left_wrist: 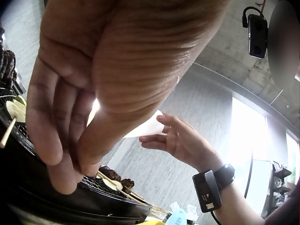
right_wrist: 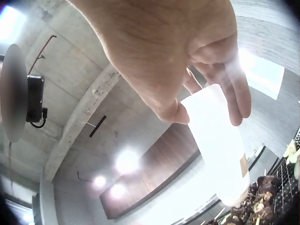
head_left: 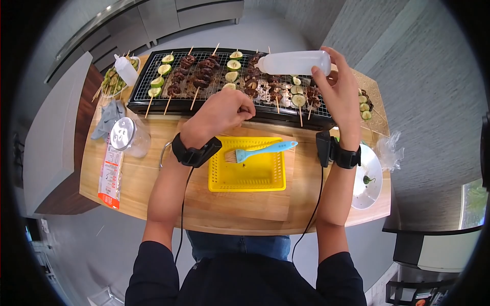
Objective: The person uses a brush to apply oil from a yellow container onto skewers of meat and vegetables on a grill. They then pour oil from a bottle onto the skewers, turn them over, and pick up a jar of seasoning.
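Note:
My right hand (head_left: 337, 84) grips the base end of a white squeeze bottle (head_left: 293, 63), tipped on its side with its nozzle over the meat on the grill (head_left: 293, 118). The right wrist view shows thumb and fingers round the bottle (right_wrist: 215, 140). At the grill's front edge, my left hand (head_left: 219, 113) has its thumb against its fingertips, over the handle end of a meat skewer (head_left: 251, 81); that end is hidden by the hand. Beside it lies a skewer of green-rimmed vegetable slices (head_left: 234, 65), its lower part covered by the left hand.
A yellow basket (head_left: 247, 186) with a blue-handled brush (head_left: 265, 149) across it stands before the grill. On the left are a lidded shaker jar (head_left: 135, 140), a grey cloth (head_left: 108, 120), a packet (head_left: 111, 176) and another white bottle (head_left: 125, 70). A white plate (head_left: 370, 163) is at right.

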`<state>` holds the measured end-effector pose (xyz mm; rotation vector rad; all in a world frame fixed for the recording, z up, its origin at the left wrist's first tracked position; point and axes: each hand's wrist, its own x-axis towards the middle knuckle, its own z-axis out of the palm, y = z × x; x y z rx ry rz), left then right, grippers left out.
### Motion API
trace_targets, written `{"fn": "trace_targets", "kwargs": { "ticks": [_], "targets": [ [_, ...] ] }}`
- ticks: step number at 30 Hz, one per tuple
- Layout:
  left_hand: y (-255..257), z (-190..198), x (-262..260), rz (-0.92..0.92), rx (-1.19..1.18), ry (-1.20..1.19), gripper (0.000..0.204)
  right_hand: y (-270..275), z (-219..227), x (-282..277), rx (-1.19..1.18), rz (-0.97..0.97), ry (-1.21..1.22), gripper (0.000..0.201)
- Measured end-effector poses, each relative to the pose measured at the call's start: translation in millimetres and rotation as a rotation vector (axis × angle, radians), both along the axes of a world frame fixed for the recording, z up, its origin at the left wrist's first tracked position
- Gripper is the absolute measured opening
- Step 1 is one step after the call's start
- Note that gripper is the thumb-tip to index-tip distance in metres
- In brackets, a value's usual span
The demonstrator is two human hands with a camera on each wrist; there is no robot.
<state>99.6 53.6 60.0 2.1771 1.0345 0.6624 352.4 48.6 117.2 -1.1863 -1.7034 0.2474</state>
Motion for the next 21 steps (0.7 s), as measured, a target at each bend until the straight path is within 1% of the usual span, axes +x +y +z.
{"fn": "trace_targets", "kwargs": {
  "ticks": [2,6,8,9,11,15,21],
  "targets": [
    [1,0,0,-0.004,0.001,0.004,0.010,0,0,0,-0.048,-0.029,-0.096,0.044],
    [-1,2,0,0.001,-0.002,0.002,0.010,3,-3,-1,-0.032,-0.031,-0.077,0.044],
    [-1,2,0,0.005,-0.003,0.003,0.010,6,-7,-1,0.007,-0.029,-0.018,0.044],
    [-1,1,0,0.000,-0.002,0.000,0.010,7,-8,-1,0.007,-0.028,-0.018,0.044],
    [-1,1,0,-0.004,-0.001,-0.004,0.010,7,-8,0,-0.030,-0.047,-0.107,0.045],
    [0,-1,0,-0.002,0.006,-0.001,0.010,5,-5,-4,-0.077,-0.074,-0.107,0.045],
    [0,-1,0,0.001,0.030,0.006,0.010,8,-12,-8,-0.008,-0.024,-0.046,0.045]
  ]
}}
